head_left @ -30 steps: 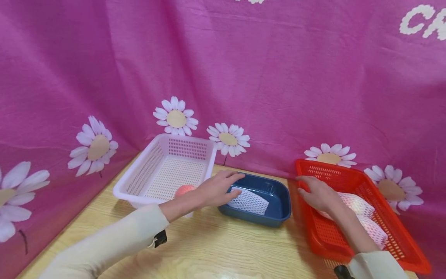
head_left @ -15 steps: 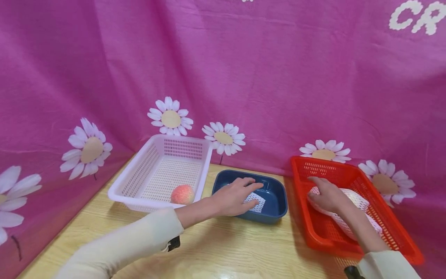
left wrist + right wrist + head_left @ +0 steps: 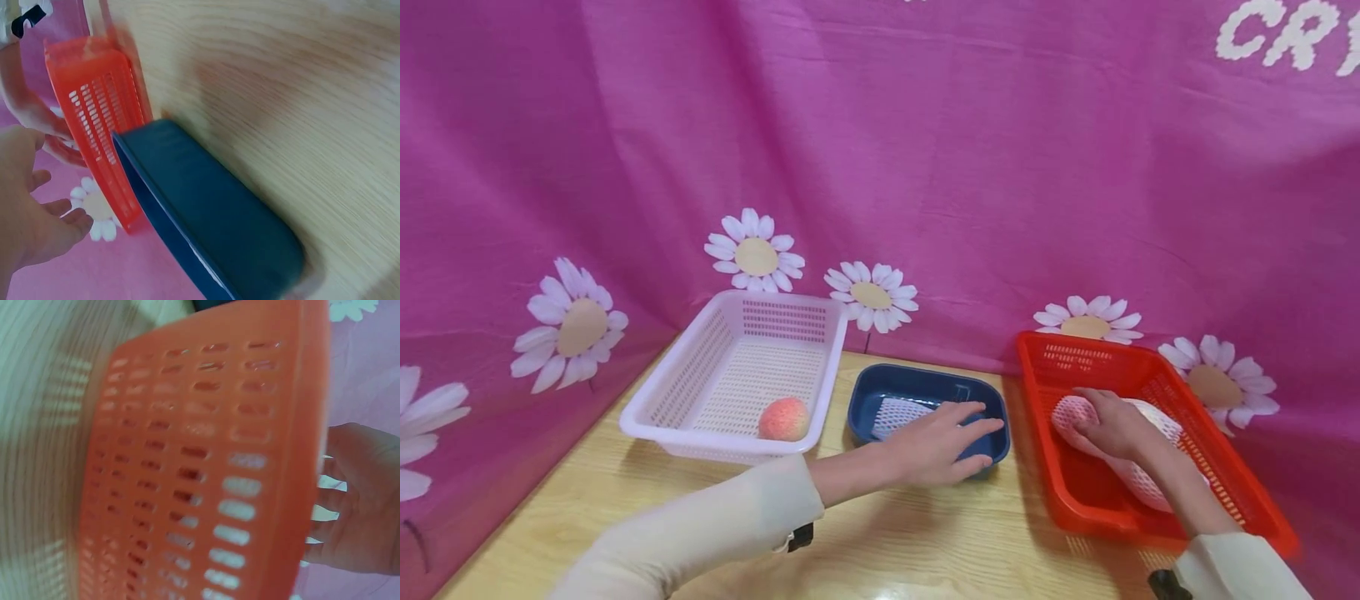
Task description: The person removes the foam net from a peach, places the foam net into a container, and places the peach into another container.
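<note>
My left hand point(image 3: 936, 446) hovers over the near right part of the dark blue basin point(image 3: 865, 387), its fingers straight and spread, holding nothing. Inside the basin lies a white foam net sleeve point(image 3: 897, 414), partly covered by that hand. At the red basket point(image 3: 1037, 400), my right hand point(image 3: 1116, 425) reaches inside, thumb and fingers around the end of a round fruit in a foam net point(image 3: 1072, 414). Another netted fruit point(image 3: 1163, 421) lies beside it, partly hidden by the hand. In the right wrist view the fingertips are hidden behind the basket rim point(image 3: 312, 394).
A pale pink-white basket point(image 3: 715, 358) stands at the left with one bare red-yellow peach point(image 3: 784, 418) in its near right corner. All three containers stand on a wooden table point(image 3: 850, 533), before a magenta flowered cloth point(image 3: 925, 167).
My left hand has moved right across the blue basin, uncovering the peach and part of the net sleeve. My right hand has moved in from the red basket's left rim onto the netted fruit.
</note>
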A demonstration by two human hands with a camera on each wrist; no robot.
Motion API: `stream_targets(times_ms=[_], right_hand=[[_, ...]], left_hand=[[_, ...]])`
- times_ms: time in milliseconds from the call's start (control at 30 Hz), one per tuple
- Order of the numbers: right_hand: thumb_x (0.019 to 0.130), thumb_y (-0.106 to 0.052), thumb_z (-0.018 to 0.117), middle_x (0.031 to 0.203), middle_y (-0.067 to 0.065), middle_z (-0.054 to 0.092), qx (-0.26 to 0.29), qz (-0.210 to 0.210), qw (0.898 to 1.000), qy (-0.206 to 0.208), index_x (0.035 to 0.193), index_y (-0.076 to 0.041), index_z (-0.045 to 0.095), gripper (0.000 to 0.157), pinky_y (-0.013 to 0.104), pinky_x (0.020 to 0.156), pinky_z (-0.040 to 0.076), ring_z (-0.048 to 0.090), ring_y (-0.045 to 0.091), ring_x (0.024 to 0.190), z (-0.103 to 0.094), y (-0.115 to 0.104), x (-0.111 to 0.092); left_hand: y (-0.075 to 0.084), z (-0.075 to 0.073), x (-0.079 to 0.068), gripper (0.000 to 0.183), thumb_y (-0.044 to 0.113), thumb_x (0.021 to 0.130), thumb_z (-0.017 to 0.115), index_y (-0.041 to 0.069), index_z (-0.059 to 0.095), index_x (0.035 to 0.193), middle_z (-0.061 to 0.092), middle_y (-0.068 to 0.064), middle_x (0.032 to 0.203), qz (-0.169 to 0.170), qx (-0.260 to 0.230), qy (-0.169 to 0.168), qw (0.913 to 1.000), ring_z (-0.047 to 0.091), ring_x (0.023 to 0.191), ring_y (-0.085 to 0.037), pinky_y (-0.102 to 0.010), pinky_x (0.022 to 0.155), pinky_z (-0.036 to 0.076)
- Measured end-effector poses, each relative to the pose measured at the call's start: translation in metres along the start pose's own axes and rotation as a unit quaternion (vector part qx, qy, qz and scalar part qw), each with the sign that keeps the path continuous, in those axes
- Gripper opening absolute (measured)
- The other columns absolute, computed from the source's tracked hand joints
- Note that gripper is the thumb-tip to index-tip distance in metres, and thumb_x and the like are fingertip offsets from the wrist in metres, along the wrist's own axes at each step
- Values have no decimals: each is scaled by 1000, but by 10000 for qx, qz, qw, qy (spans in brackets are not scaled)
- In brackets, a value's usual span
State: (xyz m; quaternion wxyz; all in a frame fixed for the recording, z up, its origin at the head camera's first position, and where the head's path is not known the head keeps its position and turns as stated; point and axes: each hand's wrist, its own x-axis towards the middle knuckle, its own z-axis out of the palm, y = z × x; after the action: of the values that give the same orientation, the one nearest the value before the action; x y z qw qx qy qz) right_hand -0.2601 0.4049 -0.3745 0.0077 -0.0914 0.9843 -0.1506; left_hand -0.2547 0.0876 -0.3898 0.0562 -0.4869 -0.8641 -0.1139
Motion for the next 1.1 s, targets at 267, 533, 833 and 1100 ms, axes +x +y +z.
stream_targets(times_ms=[267,533,833,1100], right_hand=[[84,-17,79,129,38,51,124,-127,9998,122,141,8,44,72,70,92,42,53,54,111,9,12,2],[80,-20,83,137,38,41,240,226,9990,-287,148,3,36,86,74,90,40,46,57,115,10,21,2],[81,-18,82,134,40,43,79,142,9994,-290,144,7,38,81,74,92,39,46,58,115,11,25,6],[78,-19,84,133,41,44,-57,-62,9996,-260,141,10,40,82,71,92,41,47,58,116,7,25,10]], left_hand=[[20,8,15,56,44,103,50,25,39,155,34,-3,158,132,-91,-232,9996,34,142,-18,-31,110,36],[37,19,28,59,49,101,48,31,35,156,34,5,158,297,-18,-580,9979,29,143,-10,-27,111,32],[52,28,49,59,49,103,46,29,35,157,36,8,157,677,367,-632,9950,29,142,-6,-18,112,24],[63,35,62,57,49,104,43,31,33,157,35,11,157,748,681,-755,9920,25,143,-3,-16,114,15]])
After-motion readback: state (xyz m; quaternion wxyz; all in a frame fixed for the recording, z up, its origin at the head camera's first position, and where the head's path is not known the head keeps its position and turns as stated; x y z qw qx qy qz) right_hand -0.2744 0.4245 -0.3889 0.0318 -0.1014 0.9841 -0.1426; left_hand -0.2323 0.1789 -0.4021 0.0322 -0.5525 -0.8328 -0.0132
